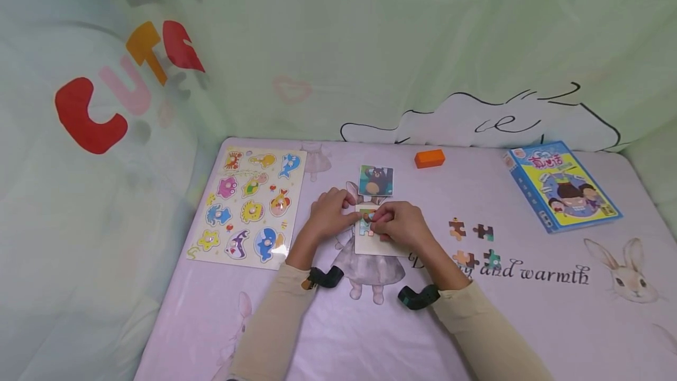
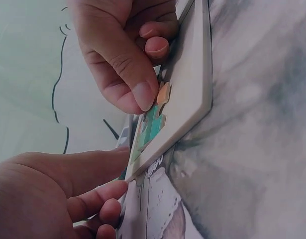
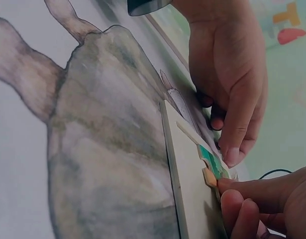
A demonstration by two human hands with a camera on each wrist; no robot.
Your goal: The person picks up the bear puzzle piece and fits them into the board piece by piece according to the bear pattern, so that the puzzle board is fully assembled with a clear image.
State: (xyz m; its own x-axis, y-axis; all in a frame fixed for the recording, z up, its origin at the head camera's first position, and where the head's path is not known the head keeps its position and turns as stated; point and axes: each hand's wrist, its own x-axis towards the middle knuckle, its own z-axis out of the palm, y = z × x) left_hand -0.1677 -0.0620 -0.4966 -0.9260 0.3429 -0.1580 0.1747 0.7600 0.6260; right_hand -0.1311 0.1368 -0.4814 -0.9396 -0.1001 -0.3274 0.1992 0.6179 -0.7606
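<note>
My right hand (image 1: 404, 225) pinches a small jigsaw piece with an orange part (image 2: 164, 93) between thumb and forefinger, low over a pale puzzle board (image 1: 370, 247). Part of the piece is hidden by the fingertips. Green and teal pieces (image 2: 153, 124) lie on the board beside it. At the board's left side rests my left hand (image 1: 330, 216), its thumb stretched out to the edge and its other fingers loosely bent next to the corner. Just beyond the board is a square picture card (image 1: 376, 181) of a dark bear.
Several loose jigsaw pieces (image 1: 457, 229) lie right of my right forearm. A sea-animal peg board (image 1: 298, 193) is at the left. Farther back are an orange block (image 1: 429, 159) and a blue-edged box (image 1: 566, 187). Fabric walls (image 1: 317, 46) stand behind the table.
</note>
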